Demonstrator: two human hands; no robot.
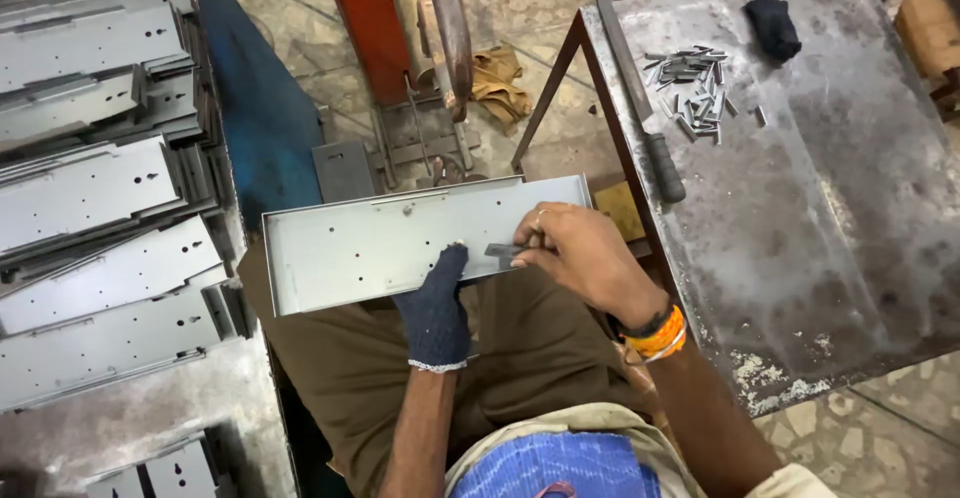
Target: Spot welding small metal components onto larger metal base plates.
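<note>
Grey sheet-metal tray, shallow, folded edges, small punched holes; lies across the seated person's lap, long axis left to right, far edge slightly raised. A small dark metal strip sits at the tray's near right edge.

Right hand, bare: fingers pinched on the strip, holding it against the tray's rim. Left hand, in a dark knit glove: fingers extended and pressed flat on the tray's floor just left of the strip, steadying it, clasping nothing.

Judgement on doing this well: keep the gloved palm bearing down so the tray does not rock on the knees; keep the strip square to the edge before committing; keep bare fingertips off the cut edges.

Right of the lap: a worn steel worktop carrying a heap of similar small strips, a long-handled tool along its left edge, and a dark cloth lump at the far side. Left: stacks of like grey panels. Far: an orange machine frame on the tiled floor.
</note>
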